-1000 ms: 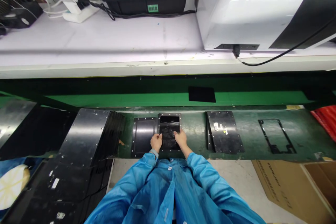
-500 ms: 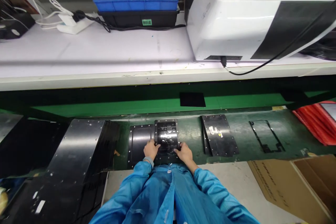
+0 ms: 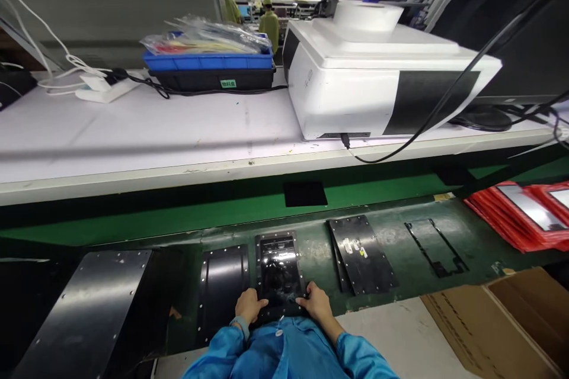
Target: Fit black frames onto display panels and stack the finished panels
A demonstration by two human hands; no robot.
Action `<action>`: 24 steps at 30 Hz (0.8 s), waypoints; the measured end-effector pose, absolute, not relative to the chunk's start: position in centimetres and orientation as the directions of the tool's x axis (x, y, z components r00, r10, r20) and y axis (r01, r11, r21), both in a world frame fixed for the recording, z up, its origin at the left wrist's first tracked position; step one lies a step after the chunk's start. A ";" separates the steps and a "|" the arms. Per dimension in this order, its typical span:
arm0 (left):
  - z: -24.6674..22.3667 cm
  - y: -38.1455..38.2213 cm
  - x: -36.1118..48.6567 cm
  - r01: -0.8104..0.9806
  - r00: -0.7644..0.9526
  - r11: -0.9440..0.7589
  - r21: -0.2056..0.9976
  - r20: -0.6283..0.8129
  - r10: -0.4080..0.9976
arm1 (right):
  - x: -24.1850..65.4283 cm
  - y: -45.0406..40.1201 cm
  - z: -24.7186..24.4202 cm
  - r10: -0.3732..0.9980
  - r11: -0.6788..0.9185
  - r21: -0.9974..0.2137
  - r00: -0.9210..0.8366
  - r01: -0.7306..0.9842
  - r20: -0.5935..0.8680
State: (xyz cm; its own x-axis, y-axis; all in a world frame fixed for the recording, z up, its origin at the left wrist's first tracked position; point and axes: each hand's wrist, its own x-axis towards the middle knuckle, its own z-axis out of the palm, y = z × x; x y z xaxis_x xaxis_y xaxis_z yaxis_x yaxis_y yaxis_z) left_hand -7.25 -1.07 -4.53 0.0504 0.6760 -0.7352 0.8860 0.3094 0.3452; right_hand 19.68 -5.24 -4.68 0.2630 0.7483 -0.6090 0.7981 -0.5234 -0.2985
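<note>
A glossy black rectangular plate [image 3: 279, 269] with small silver studs along its rim lies on the dark green bench surface [image 3: 400, 249] in front of me. My left hand [image 3: 249, 306] grips its near left corner and my right hand [image 3: 316, 303] grips its near right corner. Both arms wear blue sleeves. A second matt black plate [image 3: 222, 281] lies just to the left, touching or partly under the held one.
Further black plates lie at the left [image 3: 89, 314] and right [image 3: 362, 251], with a thin black frame [image 3: 433, 240] beyond. Red trays [image 3: 520, 213] sit far right, a cardboard box [image 3: 502, 325] below. The white shelf [image 3: 178, 142] holds a white machine [image 3: 382, 71] and blue bin [image 3: 208, 62].
My hands slid from the plate's middle sides down to its near corners. My head tilted up, so the bench sits lower in view and the background hall appears.
</note>
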 end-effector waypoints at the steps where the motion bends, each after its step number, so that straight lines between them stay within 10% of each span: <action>1: -4.7 -1.0 -7.2 0.885 0.049 0.315 0.343 -0.741 0.670 | 19.7 -5.2 -4.5 0.753 -0.515 -0.304 0.254 0.802 -0.607; 24: -7.2 -2.1 -7.9 0.919 0.131 0.201 0.339 -0.745 0.654 | 19.6 -5.8 -4.4 0.696 -0.490 -0.208 0.236 0.847 -0.678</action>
